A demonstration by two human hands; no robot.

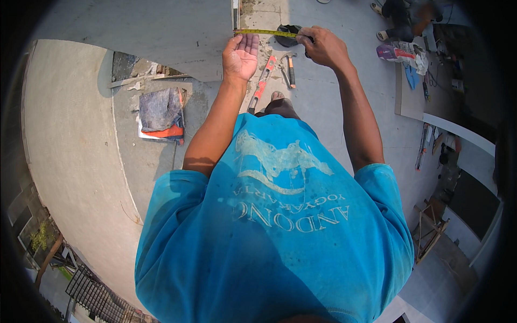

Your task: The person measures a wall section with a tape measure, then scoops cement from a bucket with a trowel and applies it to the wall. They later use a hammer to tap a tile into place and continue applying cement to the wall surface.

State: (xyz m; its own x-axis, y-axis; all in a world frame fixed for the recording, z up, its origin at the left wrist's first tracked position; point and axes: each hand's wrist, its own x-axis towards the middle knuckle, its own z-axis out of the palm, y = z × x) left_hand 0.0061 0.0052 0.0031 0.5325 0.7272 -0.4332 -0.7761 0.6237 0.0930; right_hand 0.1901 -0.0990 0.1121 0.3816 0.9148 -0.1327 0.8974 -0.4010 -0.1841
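A yellow tape measure (267,33) is drawn out sideways, its blade running from the edge of a grey wall panel (207,48) to my right hand (325,48). The right fingers are closed round its case, which they mostly hide. Under the blade's left end is my left hand (240,60), palm up and fingers stretched out, with the fingertips close to the blade and the panel's edge. Below the blade, a red spirit level (262,83) and a hammer (291,71) lie on the floor. A black bucket-like thing (288,33) sits behind the blade near my right hand.
Left of me, a folded grey cloth (161,109) rests on an orange and white bundle beside a long pale wall (75,134). Another person (406,19) is low on the floor at the far right. Near them are a plastic bag (404,54) and a dark-topped table (458,81).
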